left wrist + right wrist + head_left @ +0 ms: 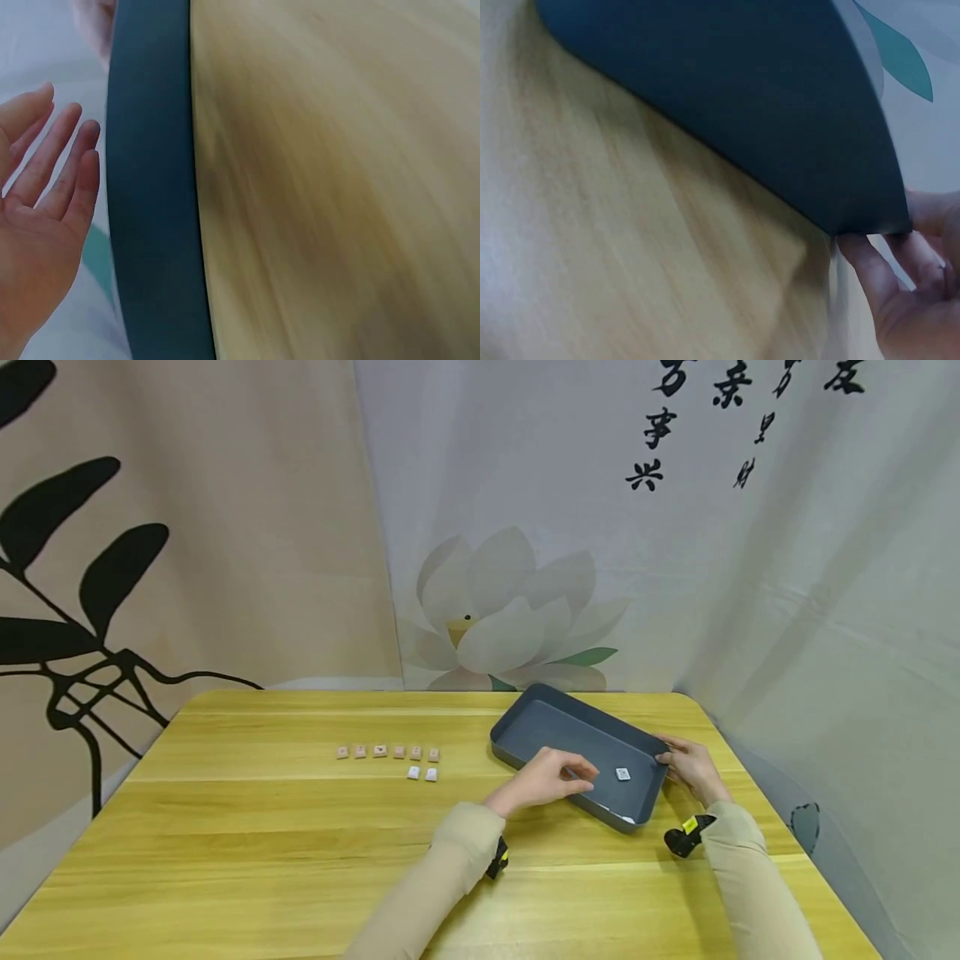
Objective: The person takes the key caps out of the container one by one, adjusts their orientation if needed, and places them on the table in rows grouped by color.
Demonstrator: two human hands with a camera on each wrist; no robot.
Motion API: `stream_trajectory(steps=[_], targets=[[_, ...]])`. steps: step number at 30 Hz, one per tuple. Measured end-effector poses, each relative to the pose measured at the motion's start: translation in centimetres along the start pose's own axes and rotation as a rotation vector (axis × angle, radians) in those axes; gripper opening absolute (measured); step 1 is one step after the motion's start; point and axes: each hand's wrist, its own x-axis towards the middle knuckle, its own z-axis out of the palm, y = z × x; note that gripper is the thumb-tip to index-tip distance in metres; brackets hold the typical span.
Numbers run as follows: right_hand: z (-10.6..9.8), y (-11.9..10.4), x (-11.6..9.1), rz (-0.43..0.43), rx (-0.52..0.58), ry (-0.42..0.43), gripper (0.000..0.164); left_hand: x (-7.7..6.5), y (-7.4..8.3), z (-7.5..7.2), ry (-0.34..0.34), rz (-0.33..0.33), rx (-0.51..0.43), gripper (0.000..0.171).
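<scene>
A dark grey-blue rectangular tray [577, 727] stands at an angle on the right half of the table. My right hand [693, 768] grips its right end, the thumb at the rim and fingers beneath the wall in the right wrist view. Over the tray's near edge hovers my left hand [551, 777], its fingers loosely bent and nothing between them. Inside the tray lies a small white square tile [622, 773] with a dark mark. Another white piece [628, 819] shows by the near right corner, partly hidden by the wall.
Left of the tray, several small pinkish-white tiles [380, 751] form a row on the wooden table [262, 843]. Two whiter tiles [413, 772] sit just in front of that row. A printed curtain [510, 602] hangs behind the table's far edge.
</scene>
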Motion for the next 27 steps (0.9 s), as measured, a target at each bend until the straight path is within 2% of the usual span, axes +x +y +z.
stream_trajectory(steps=[4, 8, 16, 20, 27], targets=[[-0.1, 0.0, 0.1, 0.002, -0.013, 0.006, 0.055, 1.5, 0.3, 1.4, -0.074, -0.012, 0.035, 0.031], [-0.2, 0.0, 0.0, -0.005, -0.026, 0.019, 0.053, 2.7, 0.7, 2.7, -0.191, -0.031, 0.107, 0.037], [-0.2, 0.1, -0.1, -0.024, -0.045, 0.028, 0.051, 4.0, 2.6, 4.9, -0.390, -0.040, 0.262, 0.043], [-0.1, 0.2, -0.1, -0.026, -0.050, 0.035, 0.051, 4.2, 2.9, 5.5, -0.426, -0.036, 0.325, 0.038], [-0.1, 0.4, 0.2, -0.017, -0.048, 0.024, 0.052, 4.2, 2.6, 5.3, -0.421, 0.004, 0.301, 0.031]])
